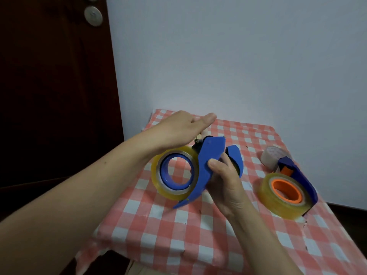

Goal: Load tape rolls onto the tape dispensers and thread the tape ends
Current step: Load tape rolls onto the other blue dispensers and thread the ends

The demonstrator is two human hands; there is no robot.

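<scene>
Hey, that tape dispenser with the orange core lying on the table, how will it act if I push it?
It will probably slide rather than roll, since the orange-core dispenser lies flat on its roll's side. The checked cloth looks loose, so it may bunch ahead of it. Its blue plastic frame looks stiff and should keep its shape.

The blue dispenser [206, 159] hides the fingertips of the left hand [178, 130] and the fingers of the right hand [226, 183], the second dispenser [297, 175] covers part of the pale roll [271, 155], and the lower frame edge cuts off the bench [178, 235].
</scene>
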